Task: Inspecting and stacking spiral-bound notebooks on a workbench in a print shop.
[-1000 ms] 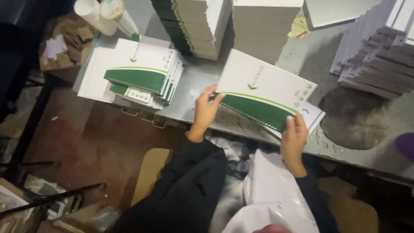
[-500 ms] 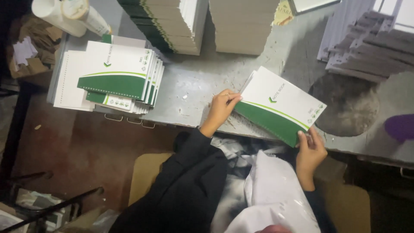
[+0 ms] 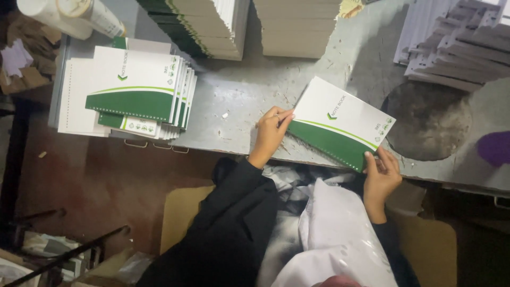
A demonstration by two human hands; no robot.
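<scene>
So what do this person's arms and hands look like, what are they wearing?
Both hands are bare, with no gloves. The left hand comes out of a long black sleeve that ends at the wrist. The right hand also shows a dark sleeve cuff at the wrist. There may be a ring on a left finger, but it is too small to be sure.
</scene>
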